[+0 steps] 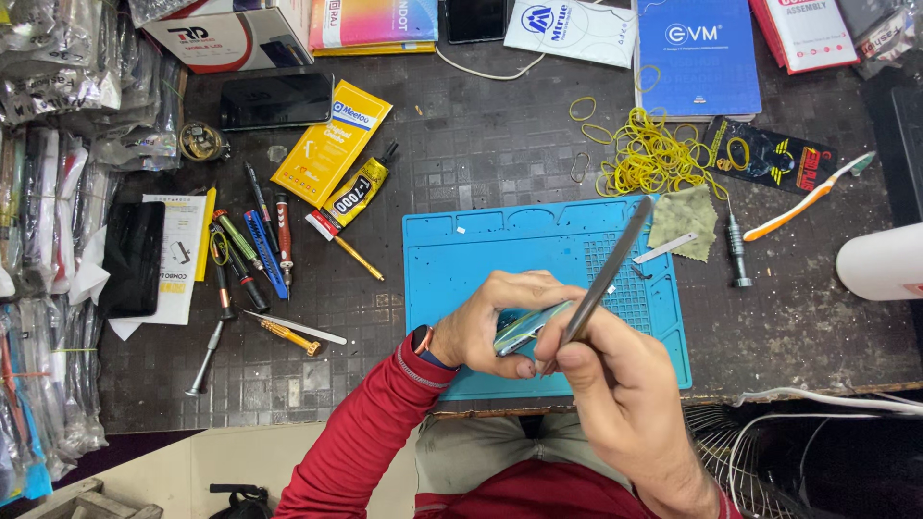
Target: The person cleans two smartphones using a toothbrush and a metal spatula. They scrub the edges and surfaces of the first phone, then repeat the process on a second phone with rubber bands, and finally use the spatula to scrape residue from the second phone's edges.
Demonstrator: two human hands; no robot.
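Head view, looking straight down at a dark bench.

Left hand (500,322), lower centre of frame: fingers curled and clamped round a small phone (524,329) with a shiny teal-blue edge, held edge-up just above the near edge of the blue work mat (461,259). Red sleeve (365,432) and a dark wrist watch (423,341) on that arm.

Right hand (606,375), just right of the left and touching it: thumb and fingers pinched together on the lower end of a long grey metal pry tool (615,264). Tool runs up and right across the mat; its low end meets the phone's edge between the two hands. Exact contact point hidden by fingers.

Rest of the bench:
- Left of the mat: row of screwdrivers (245,255), tweezers (293,329), black tube of glue (356,192), yellow flat packet (332,142).
- Upper left: dark phone (277,99) lying face up; another dark phone (133,258) at far left on white paper.
- Upper right of the mat: heap of yellow rubber bands (654,154), green cloth (685,216), small grey screwdriver (737,252), orange-and-white toothbrush (808,197).
- Top edge: blue box (697,58), other cartons.
- Right edge: white cylinder (880,261), partly cut off.
- Far left edge: stacked clear plastic bags (48,86).
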